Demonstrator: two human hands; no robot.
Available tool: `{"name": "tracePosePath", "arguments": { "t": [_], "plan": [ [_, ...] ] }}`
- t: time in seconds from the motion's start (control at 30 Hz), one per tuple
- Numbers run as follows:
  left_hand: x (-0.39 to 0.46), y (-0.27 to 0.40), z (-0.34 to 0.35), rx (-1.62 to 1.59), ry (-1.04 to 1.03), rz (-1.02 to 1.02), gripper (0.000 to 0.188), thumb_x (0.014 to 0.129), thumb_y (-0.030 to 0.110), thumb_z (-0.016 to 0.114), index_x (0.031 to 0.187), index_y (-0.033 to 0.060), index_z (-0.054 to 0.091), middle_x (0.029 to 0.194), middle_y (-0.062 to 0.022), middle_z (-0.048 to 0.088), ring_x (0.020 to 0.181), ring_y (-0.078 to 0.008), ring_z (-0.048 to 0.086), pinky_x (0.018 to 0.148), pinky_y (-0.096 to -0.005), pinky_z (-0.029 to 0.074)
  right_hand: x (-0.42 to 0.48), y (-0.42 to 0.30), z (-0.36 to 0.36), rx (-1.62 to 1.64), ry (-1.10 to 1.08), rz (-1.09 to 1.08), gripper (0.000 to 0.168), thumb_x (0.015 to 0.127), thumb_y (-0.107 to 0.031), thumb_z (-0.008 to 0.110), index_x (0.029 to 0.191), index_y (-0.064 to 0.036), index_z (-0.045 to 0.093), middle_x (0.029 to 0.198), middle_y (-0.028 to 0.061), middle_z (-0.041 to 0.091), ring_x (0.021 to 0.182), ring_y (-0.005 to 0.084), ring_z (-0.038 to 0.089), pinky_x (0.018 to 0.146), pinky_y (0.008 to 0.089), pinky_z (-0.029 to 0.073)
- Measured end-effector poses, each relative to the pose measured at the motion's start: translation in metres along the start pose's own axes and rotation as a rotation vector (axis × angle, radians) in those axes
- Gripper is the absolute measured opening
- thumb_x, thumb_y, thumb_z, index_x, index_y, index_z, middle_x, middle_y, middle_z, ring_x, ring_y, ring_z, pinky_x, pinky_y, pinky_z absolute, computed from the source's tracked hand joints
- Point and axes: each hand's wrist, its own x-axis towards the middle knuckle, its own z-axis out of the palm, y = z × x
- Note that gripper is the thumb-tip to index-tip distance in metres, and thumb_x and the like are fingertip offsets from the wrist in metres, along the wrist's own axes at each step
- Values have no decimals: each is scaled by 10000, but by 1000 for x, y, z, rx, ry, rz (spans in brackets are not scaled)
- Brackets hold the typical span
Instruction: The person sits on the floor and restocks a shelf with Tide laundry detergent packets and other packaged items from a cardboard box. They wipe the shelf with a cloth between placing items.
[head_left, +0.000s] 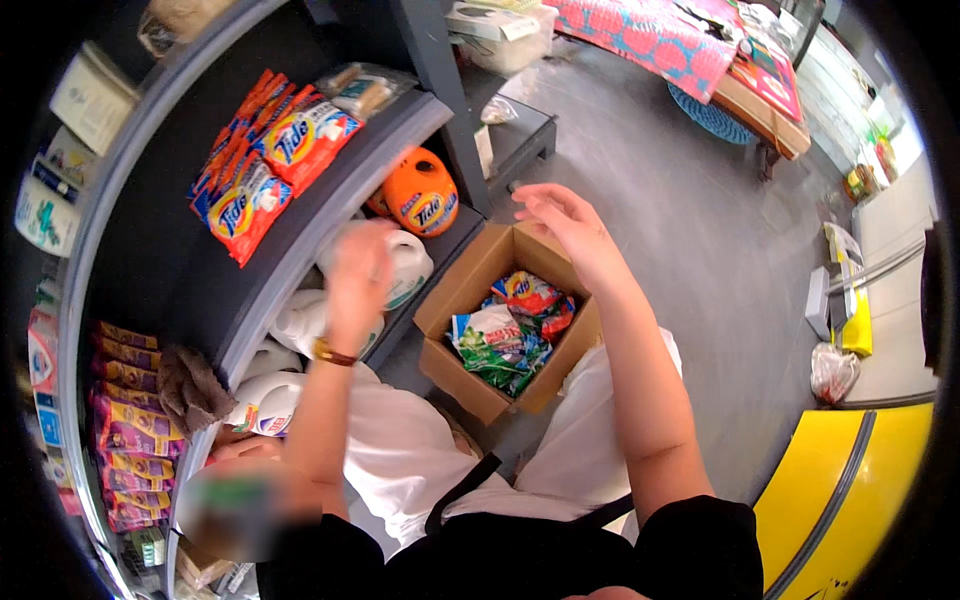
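My left hand, blurred and wearing a brown bracelet at the wrist, is in front of white detergent jugs on the low shelf. Whether its fingers touch a jug cannot be made out. My right hand hovers above the rim of an open cardboard box, fingers loosely bent and nothing in them. Inside the box lie a red Tide detergent bag and green-and-white detergent bags. An orange Tide jug stands beyond my left hand. Red Tide bags stand in rows on the shelf above.
A brown cloth hangs over the shelf edge near purple-and-yellow packets. A grey shelf post rises beyond the orange jug. Yellow panels are at the right. A table with a pink patterned cloth stands at the far side.
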Motion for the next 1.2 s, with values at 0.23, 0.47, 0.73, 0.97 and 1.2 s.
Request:
{"name": "tracePosePath", "arguments": {
  "t": [0.23,0.47,0.73,0.97,1.2],
  "plan": [
    [-85,69,194,-724,-806,-488,282,832,130,574,1087,11,592,1068,-172,596,1031,-336,553,901,-398,438,-5,-1,-22,-66,50,2,303,913,-268,552,1128,-57,586,1121,45,611,1013,124,551,903,275,401],
    [-127,77,324,-339,-970,-149,368,857,160,504,1216,116,571,1377,-295,360,1232,-445,398,1042,-466,323,-6,-13,-26,-171,52,47,283,899,-230,561,1131,-70,584,1035,81,634,1026,133,547,914,270,392],
    [-107,69,346,-309,-1039,-350,235,890,136,489,948,-26,648,837,-219,649,789,-315,641,711,-414,483,4,-8,-30,-122,150,-40,253,881,-226,603,1067,-56,600,857,55,626,813,109,571,727,256,461],
    [-60,52,254,-883,-530,-687,293,936,232,528,959,-17,679,888,-96,694,837,-144,631,764,-282,476,4,-2,-34,-329,171,-70,292,879,-200,565,1134,-57,570,1119,111,593,1028,190,561,890,310,438],
    [-6,71,80,-1198,-205,-714,233,931,129,545,1083,-20,638,1038,-32,622,979,-87,551,870,-227,418,1,47,-22,-762,97,-56,394,900,-331,538,1155,-31,537,1094,122,585,1050,207,551,891,321,441]
  ]
}}
